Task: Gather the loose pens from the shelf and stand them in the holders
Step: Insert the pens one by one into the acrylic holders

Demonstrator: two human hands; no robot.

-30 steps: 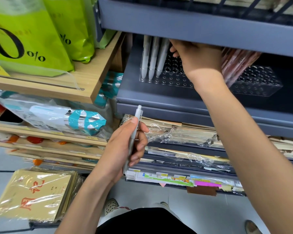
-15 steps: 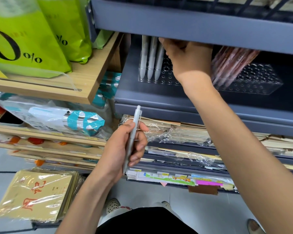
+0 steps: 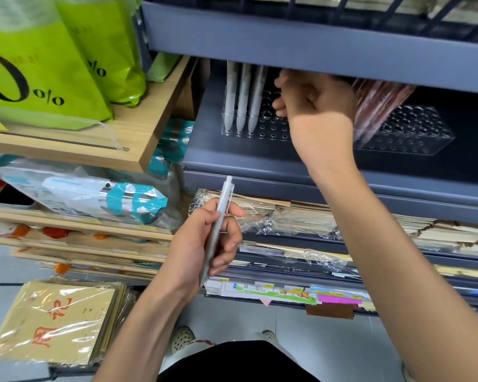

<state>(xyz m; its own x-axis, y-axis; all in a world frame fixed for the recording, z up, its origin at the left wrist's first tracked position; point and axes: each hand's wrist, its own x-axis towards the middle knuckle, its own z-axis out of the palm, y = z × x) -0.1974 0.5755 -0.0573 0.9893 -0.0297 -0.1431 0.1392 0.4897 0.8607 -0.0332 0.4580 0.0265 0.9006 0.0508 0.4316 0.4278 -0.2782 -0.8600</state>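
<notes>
Gripping a white pen (image 3: 223, 198) upright between thumb and curled fingers, the left hand (image 3: 202, 244) hovers in front of and below the grey shelf (image 3: 246, 164). The right hand (image 3: 315, 106) reaches under the ledge above, over the clear holder (image 3: 271, 130), fingers curled; whether they pinch anything cannot be told. At that holder's left end three standing pens (image 3: 242, 100) sit side by side, while reddish pens (image 3: 378, 106) lean in a second holder (image 3: 414, 133) to the right.

The left hand (image 3: 202, 244) grips a grey pen (image 3: 224, 197) upright; the right hand (image 3: 318, 106) hovers above the clear holder (image 3: 271, 130) beside three standing pens (image 3: 242, 97).
</notes>
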